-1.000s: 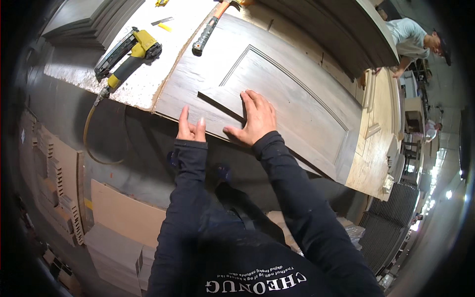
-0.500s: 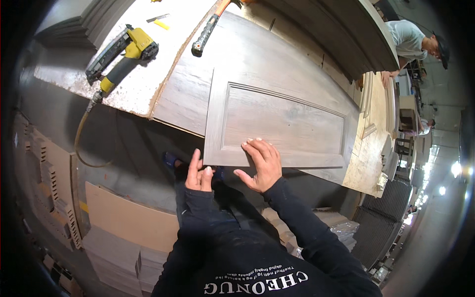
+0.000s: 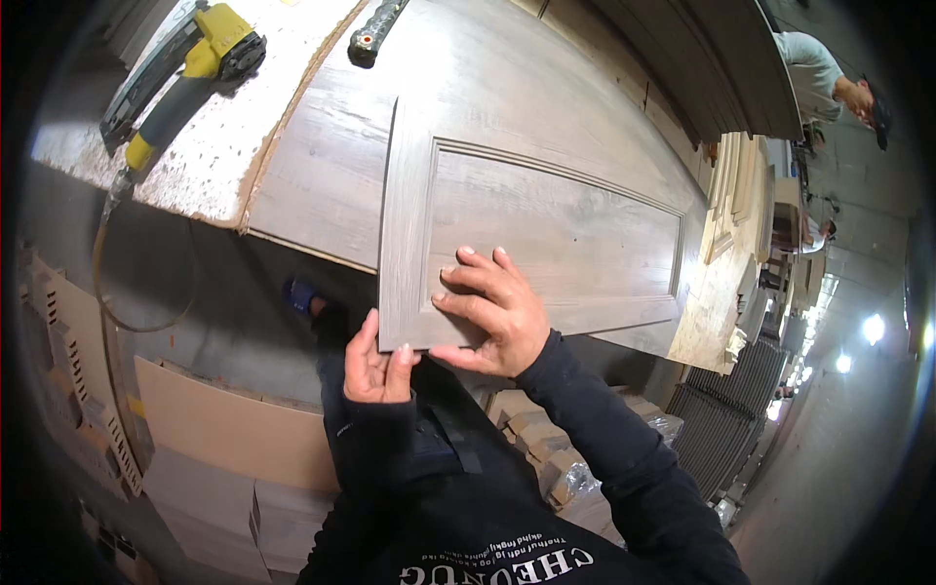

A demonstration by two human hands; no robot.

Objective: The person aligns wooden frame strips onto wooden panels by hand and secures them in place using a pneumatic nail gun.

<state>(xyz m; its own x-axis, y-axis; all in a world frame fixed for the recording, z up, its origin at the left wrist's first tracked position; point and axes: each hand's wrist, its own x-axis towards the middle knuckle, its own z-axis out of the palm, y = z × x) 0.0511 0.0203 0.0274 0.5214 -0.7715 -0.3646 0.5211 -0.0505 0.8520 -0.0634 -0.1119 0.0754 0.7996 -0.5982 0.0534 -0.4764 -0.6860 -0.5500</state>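
Observation:
A grey wood-grain cabinet door (image 3: 556, 219) with a recessed panel and raised frame lies on a larger grey board, its near edge jutting over the front. My left hand (image 3: 374, 370) is at the door's near left corner, forefinger along the side edge and thumb at the front edge, pinching the corner between them. Resting on the door's lower left part is my right hand (image 3: 502, 317), fingers spread over the frame and panel. Its thumb stretches along the front edge toward my left thumb.
A yellow and black nail gun (image 3: 195, 83) with an air hose lies on the left of the bench. A hammer handle (image 3: 375, 34) rests on the grey board (image 3: 327, 166). Dark panels (image 3: 682, 58) stand at the back. Another person (image 3: 819, 78) works at far right.
My left hand has come up to the door's corner and taken hold there. My right hand has shifted left along the door, its fingers spreading wider. The view has moved somewhat.

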